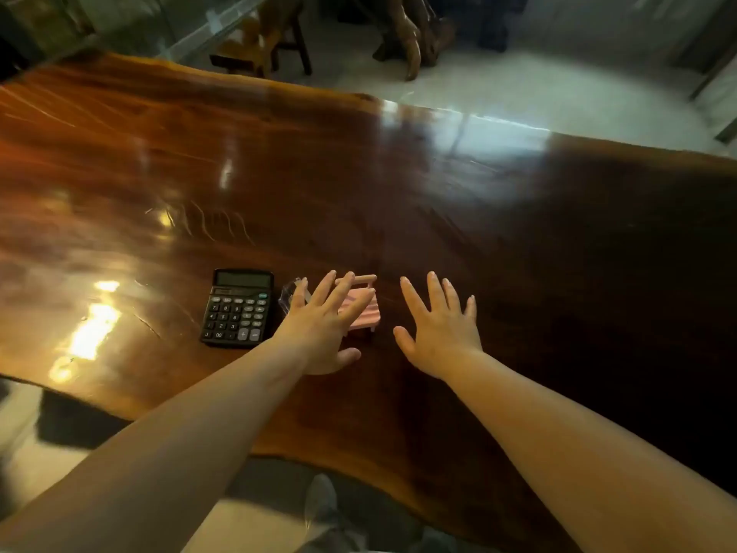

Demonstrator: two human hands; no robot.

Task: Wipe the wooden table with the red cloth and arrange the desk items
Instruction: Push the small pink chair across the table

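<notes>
A glossy wooden table (438, 217) fills the view. Near its front edge lies a black calculator (237, 308). Right of it sits a small clear plastic object (292, 296), partly hidden by my fingers. A small pink slatted stand with a wooden rail (365, 313) stands beside that. My left hand (323, 325) hovers with spread fingers over the clear object and the pink stand, holding nothing. My right hand (438, 325) is spread flat just right of the stand, apart from it, empty. No red cloth is in view.
A wooden stool (263, 37) and a carved wooden base (414, 37) stand on the pale floor beyond the table's far edge. My legs (339, 520) show below the near edge. Bright reflections lie on the table's left part.
</notes>
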